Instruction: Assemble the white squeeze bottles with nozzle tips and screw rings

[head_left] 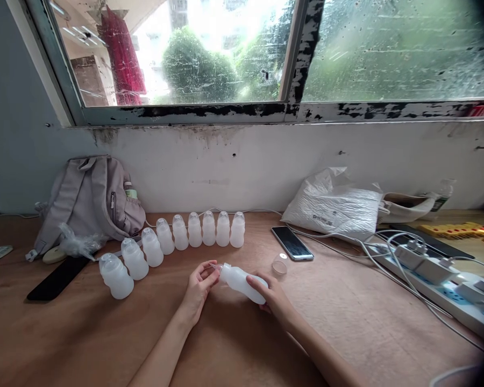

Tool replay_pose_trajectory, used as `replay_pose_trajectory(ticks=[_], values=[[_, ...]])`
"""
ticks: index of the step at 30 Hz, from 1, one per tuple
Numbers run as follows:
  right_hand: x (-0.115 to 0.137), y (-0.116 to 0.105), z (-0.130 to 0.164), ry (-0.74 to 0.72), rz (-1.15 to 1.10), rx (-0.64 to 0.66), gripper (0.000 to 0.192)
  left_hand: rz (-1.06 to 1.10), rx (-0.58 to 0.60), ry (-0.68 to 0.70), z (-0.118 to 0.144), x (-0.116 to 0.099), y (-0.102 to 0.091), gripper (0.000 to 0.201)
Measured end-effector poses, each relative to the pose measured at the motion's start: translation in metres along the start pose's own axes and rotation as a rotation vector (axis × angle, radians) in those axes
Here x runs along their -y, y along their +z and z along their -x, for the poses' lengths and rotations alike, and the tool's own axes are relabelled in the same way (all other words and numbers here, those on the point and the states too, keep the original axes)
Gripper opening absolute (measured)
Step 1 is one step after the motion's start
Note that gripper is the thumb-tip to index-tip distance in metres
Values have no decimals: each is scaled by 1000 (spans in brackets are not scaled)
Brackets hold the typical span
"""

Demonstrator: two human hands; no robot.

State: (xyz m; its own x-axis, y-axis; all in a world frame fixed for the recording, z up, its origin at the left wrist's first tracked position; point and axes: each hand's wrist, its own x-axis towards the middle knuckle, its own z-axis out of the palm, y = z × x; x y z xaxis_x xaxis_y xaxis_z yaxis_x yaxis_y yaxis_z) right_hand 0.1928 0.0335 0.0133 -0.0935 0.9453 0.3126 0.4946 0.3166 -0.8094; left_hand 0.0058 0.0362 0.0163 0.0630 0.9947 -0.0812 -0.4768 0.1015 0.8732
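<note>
My right hand is wrapped round the body of a frosted white baby bottle, which is tilted nearly flat above the table with its top pointing left. At that top end my left hand pinches the bottle's clear teat between thumb and fingers, which partly cover it. Just right of the bottle, a clear round cap rests on the tabletop. Several similar capped bottles stand upright in a curved row behind and to the left of my hands.
On the brown table, a phone lies behind the cap. A grey backpack and a black flat object are at left. A silvery package, white cables and a power strip occupy the right.
</note>
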Motion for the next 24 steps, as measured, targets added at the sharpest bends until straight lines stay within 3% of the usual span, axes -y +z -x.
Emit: replay_pose_trajectory(ticks=[3,8,10,17,21,24], values=[[1,2,3,-93,91,44,26,-33,17,-55,1,1,2,32],[-2,12,8,-330,200,-28,35,-28,-35,-78,0,4,0,32],[-2,15,9,-334,200,-43,34,-25,-57,-77,0,2,-1,30],[18,3,11,-64,47,89,23,-83,6,-52,4,0,0,30],[13,12,14,-153,41,8,26,101,-47,-34,6,4,5,34],[8,26,19,-313,96,-25,32,282,-105,-122,9,9,10,34]])
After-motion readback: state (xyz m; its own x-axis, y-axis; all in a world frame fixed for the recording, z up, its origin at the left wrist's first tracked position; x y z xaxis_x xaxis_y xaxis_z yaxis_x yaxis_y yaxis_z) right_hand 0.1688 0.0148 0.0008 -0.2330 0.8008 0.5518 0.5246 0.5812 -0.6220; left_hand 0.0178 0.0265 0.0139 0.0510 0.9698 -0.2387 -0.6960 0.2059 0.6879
